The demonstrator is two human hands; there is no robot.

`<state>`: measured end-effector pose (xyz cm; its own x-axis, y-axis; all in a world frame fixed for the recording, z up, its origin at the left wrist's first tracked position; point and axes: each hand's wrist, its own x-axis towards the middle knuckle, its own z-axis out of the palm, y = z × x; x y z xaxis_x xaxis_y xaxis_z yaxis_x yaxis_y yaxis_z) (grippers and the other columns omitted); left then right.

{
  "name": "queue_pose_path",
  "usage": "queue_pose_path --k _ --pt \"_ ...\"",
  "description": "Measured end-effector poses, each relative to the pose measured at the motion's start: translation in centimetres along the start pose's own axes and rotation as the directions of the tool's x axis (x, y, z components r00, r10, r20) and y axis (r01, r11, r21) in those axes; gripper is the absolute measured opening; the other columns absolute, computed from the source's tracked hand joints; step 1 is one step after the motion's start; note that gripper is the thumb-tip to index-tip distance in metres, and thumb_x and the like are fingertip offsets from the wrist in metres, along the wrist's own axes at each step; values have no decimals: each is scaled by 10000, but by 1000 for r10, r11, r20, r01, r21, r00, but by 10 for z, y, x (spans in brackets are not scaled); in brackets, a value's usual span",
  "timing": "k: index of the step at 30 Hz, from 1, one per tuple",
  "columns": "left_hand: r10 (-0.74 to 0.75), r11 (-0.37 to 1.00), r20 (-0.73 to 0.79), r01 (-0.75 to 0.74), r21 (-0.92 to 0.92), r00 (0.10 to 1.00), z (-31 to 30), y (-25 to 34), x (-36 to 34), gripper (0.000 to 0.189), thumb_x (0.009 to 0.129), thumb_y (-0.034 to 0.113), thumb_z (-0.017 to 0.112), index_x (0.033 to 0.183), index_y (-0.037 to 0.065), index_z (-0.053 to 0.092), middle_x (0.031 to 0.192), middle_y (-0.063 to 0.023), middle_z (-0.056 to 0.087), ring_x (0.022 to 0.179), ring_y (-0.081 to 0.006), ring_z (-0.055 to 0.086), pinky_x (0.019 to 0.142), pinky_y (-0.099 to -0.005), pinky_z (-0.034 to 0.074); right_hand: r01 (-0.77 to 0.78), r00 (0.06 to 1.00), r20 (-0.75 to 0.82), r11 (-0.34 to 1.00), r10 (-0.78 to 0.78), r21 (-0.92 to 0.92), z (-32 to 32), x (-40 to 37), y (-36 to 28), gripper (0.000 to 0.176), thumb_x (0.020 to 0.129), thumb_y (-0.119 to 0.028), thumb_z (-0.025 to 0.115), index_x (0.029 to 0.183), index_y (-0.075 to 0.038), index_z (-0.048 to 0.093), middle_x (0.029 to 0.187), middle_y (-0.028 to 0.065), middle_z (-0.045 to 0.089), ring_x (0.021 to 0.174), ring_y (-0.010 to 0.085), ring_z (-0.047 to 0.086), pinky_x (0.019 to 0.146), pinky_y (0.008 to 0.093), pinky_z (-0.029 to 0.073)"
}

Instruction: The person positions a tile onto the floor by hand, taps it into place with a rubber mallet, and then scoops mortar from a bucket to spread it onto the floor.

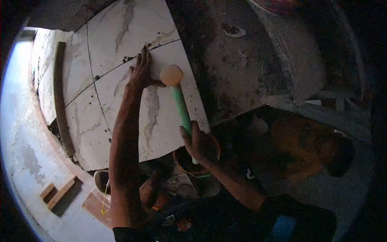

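My right hand (pixel 197 143) is wrapped around the green handle (pixel 181 105) of a mallet with a pale, rounded head (pixel 171 75). The mallet head overlaps the white marbled tile (pixel 169 125) in this view, just right of my left hand. With fingers stretched out, my left hand (pixel 141 76) lies on the same tile, fingertips close to its far joint line. Dark crumbs (pixel 128 59) are scattered along that joint. Other marbled tiles (pixel 109 32) adjoin it on the far and left sides.
Below my right forearm stands a round bucket (pixel 218 147). A person (pixel 314 149) is low down at the right. A long dark strip (pixel 59 92) borders the tiles at left, with a wooden piece (pixel 62 192) on the floor beyond. A pale scrap (pixel 234 30) lies on the rough ground.
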<state>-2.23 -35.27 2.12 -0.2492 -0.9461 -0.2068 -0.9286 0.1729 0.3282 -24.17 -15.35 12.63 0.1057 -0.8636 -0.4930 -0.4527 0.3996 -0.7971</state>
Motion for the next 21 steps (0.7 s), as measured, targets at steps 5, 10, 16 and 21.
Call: queue_pose_path --k 5,10,16,21 --pt "-127 969 138 93 230 982 -13 15 1 1328 333 450 817 1352 59 60 1423 -101 -41 1297 -338 60 913 -650 222 412 802 -130 697 -584 -587 25 1 58 353 856 -307 469 1074 -30 447 710 178 572 568 272 577 484 358 451" --pt "-110 972 95 87 217 989 -26 24 -1 1211 412 383 816 1337 51 108 1420 -119 -27 1283 -363 110 860 -656 287 327 881 -117 768 -459 -550 22 0 69 438 864 -389 433 1030 15 433 621 168 550 491 310 547 415 380 424" --pt "-166 978 -77 174 114 983 -9 22 -24 1284 363 576 745 1338 37 107 1411 -149 52 1296 -337 58 905 -686 148 193 980 27 910 -197 -367 26 6 110 477 870 -394 426 1093 28 404 605 76 478 434 181 458 417 317 407" --pt "-506 838 -403 546 -19 763 56 62 -120 917 662 609 555 1336 89 213 1416 -137 73 1302 -310 83 935 -655 103 38 993 -107 998 -43 -47 2 1 146 443 865 -391 444 1067 3 431 631 -1 427 474 101 420 461 261 404"
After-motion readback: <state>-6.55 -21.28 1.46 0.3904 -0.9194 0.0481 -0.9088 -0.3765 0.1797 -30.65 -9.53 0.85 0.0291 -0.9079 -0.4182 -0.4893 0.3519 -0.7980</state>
